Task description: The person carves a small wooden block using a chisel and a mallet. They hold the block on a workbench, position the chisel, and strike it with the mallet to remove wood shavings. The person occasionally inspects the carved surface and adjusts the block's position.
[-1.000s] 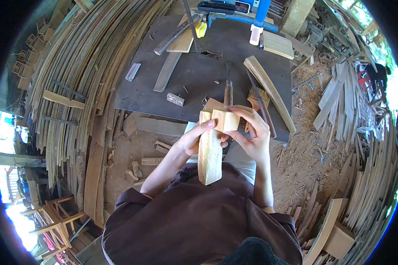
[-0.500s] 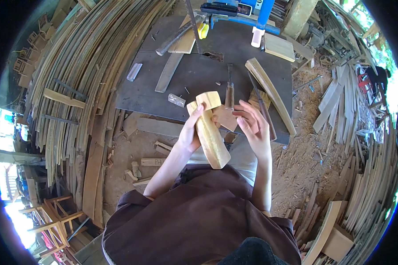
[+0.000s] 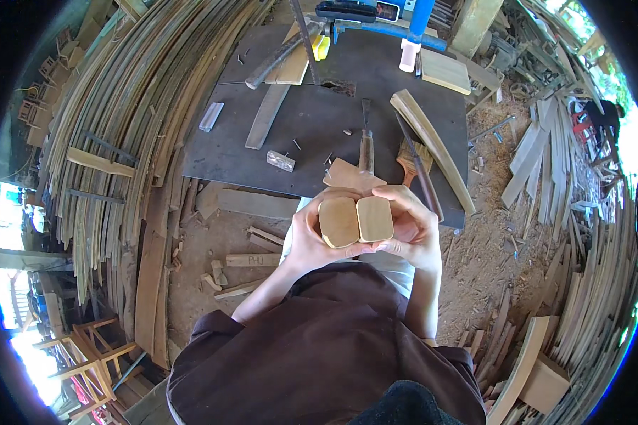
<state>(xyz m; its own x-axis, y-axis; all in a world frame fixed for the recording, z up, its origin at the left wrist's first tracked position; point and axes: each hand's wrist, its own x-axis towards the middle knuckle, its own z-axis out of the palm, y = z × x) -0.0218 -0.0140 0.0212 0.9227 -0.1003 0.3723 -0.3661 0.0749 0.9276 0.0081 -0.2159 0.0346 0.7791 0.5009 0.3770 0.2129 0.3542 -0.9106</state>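
A dark metal bench (image 3: 262, 159) lies ahead of the person, scattered with a flat wooden slat (image 3: 266, 117), a small pale block (image 3: 210, 117), a chisel with a wooden handle (image 3: 366, 145), a brush (image 3: 409, 163) and a long curved wooden strip (image 3: 432, 145) that hangs over its right edge. A blue clamp (image 3: 376, 21) stands at the far side. In front of the bench's near edge, over the person's lap, the left hand (image 3: 308, 237) and the right hand (image 3: 411, 227) each grasp a wooden block (image 3: 339, 221) and a second wooden block (image 3: 374, 218), end faces up and pressed side by side, touching. Both end faces are smooth, pale tan and rounded at the corners; how far the pieces run below the fingers is hidden, so their length cannot be told. A thin tan offcut (image 3: 351, 176) lies just beyond the hands. Stacks of bent slats (image 3: 120, 127) crowd the left, loose boards (image 3: 567, 177) the right, and sawdust-covered ground (image 3: 489, 262) with small scraps (image 3: 252, 261) leaves little room around the knees.
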